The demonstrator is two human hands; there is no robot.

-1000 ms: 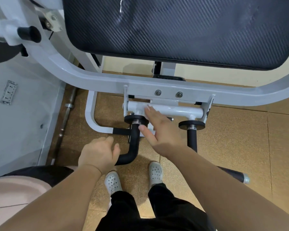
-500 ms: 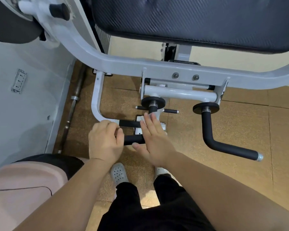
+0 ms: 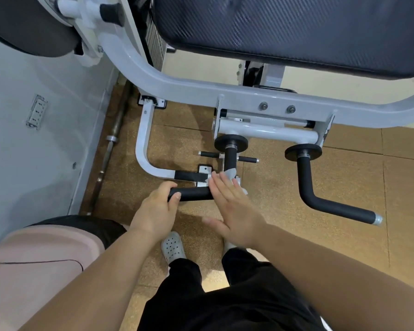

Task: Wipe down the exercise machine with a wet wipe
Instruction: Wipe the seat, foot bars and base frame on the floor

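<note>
The exercise machine has a white tubular frame (image 3: 177, 87) and a black textured pad (image 3: 296, 32) above it. Two black L-shaped handles hang from a white crossbar (image 3: 273, 132). My left hand (image 3: 157, 211) grips the free end of the left handle (image 3: 194, 194). My right hand (image 3: 232, 209) lies flat with straight fingers over the bend of that handle, pressing a white wet wipe (image 3: 230, 174) against it; only the wipe's edges show past my fingertips. The right handle (image 3: 320, 199) hangs untouched.
A grey wall with a socket plate (image 3: 36, 111) stands close on the left. A steel barbell (image 3: 110, 149) lies along its base. The floor is tan cork-like tile. My black trousers and white perforated shoes (image 3: 172, 247) are below the handles.
My right hand has slid down from the white crossbar to the bend of the left handle with the wipe. My left hand now grips the handle's end, and the view has shifted right.
</note>
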